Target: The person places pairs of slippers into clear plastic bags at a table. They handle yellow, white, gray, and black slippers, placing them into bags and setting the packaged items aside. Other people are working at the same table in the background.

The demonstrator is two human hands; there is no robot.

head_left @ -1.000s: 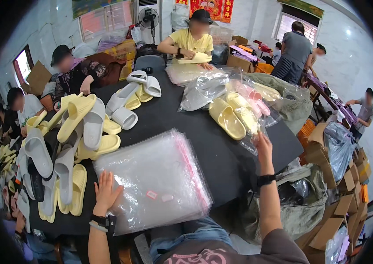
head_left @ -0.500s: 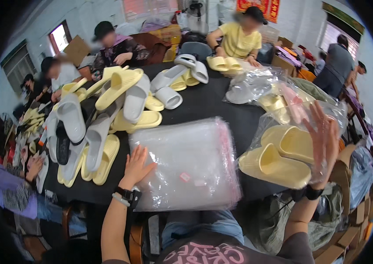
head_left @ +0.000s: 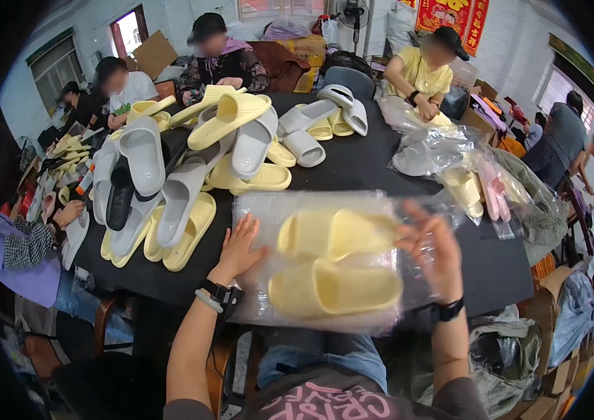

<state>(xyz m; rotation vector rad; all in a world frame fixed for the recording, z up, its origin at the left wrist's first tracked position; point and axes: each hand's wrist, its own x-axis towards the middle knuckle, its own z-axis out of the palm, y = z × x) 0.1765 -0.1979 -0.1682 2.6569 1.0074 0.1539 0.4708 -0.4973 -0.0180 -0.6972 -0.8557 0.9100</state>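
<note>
Two pale yellow slippers (head_left: pixel 335 290) lie side by side, blurred, over a flat stack of clear plastic bags (head_left: pixel 258 308) in front of me. A clear bag (head_left: pixel 419 283) surrounds them and runs out to the right past their ends. My right hand (head_left: pixel 437 248) grips this bag at its right end with curled fingers, somewhat smeared by motion. My left hand (head_left: pixel 239 250) rests flat on the left edge of the stack, fingers spread, holding nothing.
A pile of yellow, grey and black slippers (head_left: pixel 146 157) covers the table's left side. Several bagged slippers (head_left: pixel 465 192) lie at the right. Across the black table (head_left: pixel 363 168) a person in yellow (head_left: pixel 426 70) handles plastic; other people sit at the left. Cartons and bags (head_left: pixel 503 353) stand at my right.
The bagged yellow slippers have moved left from the table's right side onto the bag stack, with my right hand. My left hand stays on the stack. The view has turned slightly left.
</note>
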